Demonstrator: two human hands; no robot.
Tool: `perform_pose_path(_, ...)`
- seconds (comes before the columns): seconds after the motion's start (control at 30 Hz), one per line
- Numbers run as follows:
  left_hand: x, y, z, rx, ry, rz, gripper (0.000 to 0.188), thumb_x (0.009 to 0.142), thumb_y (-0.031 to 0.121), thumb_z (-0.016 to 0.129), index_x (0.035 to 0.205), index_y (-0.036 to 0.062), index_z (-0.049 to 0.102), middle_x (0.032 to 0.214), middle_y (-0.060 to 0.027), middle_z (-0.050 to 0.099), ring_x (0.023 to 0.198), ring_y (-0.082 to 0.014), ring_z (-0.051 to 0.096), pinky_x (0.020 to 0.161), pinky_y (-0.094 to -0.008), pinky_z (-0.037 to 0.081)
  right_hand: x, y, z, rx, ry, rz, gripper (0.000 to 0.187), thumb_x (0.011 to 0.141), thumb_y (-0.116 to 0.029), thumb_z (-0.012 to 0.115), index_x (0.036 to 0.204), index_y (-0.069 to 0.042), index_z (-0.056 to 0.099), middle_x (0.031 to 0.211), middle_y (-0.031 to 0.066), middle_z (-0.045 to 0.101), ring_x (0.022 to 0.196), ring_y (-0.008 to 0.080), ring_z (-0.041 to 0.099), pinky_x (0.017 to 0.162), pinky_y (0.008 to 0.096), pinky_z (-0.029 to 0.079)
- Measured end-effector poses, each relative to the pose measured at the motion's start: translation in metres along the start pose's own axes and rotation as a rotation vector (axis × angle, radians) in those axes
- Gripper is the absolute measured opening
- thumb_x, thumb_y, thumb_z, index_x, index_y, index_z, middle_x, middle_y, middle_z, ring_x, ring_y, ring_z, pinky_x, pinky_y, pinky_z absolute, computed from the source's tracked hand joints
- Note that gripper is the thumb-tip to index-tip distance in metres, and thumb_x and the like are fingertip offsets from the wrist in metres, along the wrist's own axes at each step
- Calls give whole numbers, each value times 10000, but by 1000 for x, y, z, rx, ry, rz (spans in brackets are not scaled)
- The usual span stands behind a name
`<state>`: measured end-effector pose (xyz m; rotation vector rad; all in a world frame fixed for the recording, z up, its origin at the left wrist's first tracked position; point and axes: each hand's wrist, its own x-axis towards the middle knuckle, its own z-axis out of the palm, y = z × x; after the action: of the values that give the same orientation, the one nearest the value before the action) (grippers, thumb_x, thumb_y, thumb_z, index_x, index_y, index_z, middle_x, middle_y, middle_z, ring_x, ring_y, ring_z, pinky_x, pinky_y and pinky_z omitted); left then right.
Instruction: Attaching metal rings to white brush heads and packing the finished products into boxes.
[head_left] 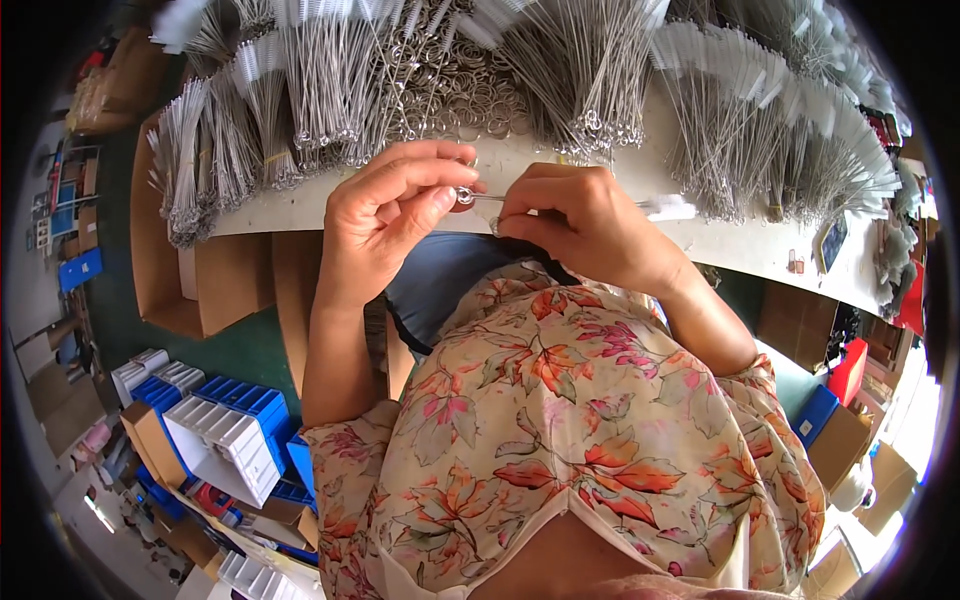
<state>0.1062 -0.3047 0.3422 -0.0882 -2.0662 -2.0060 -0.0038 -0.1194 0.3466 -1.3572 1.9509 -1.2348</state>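
Floral blouse (590, 430): one, cream, printed with orange and pink leaves, worn by the person and filling the lower middle. Dark blue cloth (430, 275): one, over the lap, below the hands. Left hand (375, 215): palm turned partly inward, thumb and forefinger pinched together at a small metal loop, remaining fingers bent above them. Right hand (590, 215): back upward, fingers curled and clamped with the thumb on a thin wire (487, 197). Wire: one, metal, stretched between the two hands near the front edge of the table, its looped end at the left fingertips. White bristles (668, 208): beyond the right wrist; whether they belong to that same wire cannot be told. Table (735, 250): one, white, its edge bowed across the view. Wire brushes, left bundles (330, 90): several, loop ends toward the person, white bristles away. Wire brushes, middle bundle (590, 80): large, likewise laid. Wire brushes, right bundles (760, 130): several, fanned. Metal rings (490, 80): loose heap, between left and middle bundles. Cardboard box (235, 285): open, under the table's left side. Plastic bins (225, 440): blue and white, lower left, above a green floor (225, 360).
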Motion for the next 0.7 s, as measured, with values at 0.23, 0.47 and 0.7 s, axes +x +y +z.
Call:
perform_pose_path(0.23, 6, 12, -3, 148, -81, 127, 219, 807, -78, 532, 1018, -61, 587, 1076, -206, 555, 900, -266, 626, 761, -332, 531, 4, -10, -7, 295, -102, 225, 100, 805, -75, 614, 861, 2, 643, 742, 65, 594, 584, 134, 561, 534, 268, 440)
perform_pose_path(0.47, 6, 34, 18, 289, 200, 376, 281, 765, -67, 601, 1044, -90, 579, 977, -175, 616, 805, -220, 657, 719, -276, 550, 16, -35, -29, 801, -23, 244, 163, 834, -185, 645, 876, -28, 653, 697, 4, 587, 561, 56, 522, 483, 192, 392)
perform_pose_path(0.7, 17, 55, 18, 547, 205, 528, 331, 741, -54, 638, 1063, -95, 573, 932, -190, 635, 774, -228, 668, 685, -282, 544, 27, -58, -23, 825, 174, 167, 170, 841, -202, 635, 857, -33, 635, 641, -7, 558, 474, 53, 482, 398, 180, 323)
